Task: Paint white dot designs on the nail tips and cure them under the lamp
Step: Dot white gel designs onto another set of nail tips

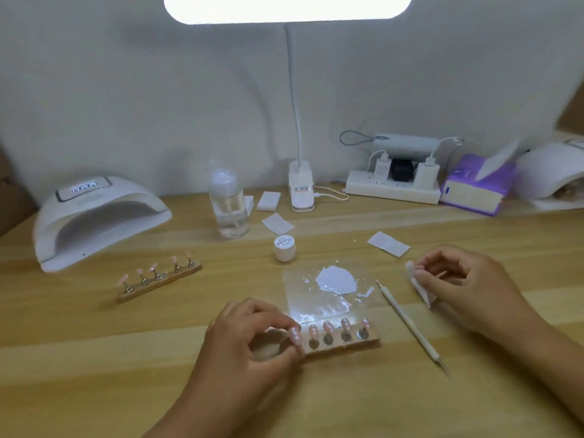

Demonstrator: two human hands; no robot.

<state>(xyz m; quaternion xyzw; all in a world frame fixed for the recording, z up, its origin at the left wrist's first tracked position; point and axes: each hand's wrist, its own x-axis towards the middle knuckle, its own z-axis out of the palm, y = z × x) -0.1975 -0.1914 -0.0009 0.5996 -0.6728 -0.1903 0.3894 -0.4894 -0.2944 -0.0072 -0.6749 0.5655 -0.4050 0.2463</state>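
A wooden stand (354,342) with several pink nail tips lies in front of me. My left hand (249,346) pinches the leftmost nail tip (295,335) on it. My right hand (464,279) holds a small white wipe (422,287) in curled fingers. Between the hands lies a white dotting pen (410,325), beside a clear palette sheet (322,298) with a blob of white paint (336,279). A small white paint jar (285,248) stands behind it. A second stand of pink tips (159,278) lies left, near the white curing lamp (94,216).
A clear pump bottle (228,205), loose white wipes (277,223), the desk lamp base (301,188), a power strip with chargers (392,184), a purple tissue pack (474,188) and another white lamp (550,172) line the back of the wooden table (94,358).
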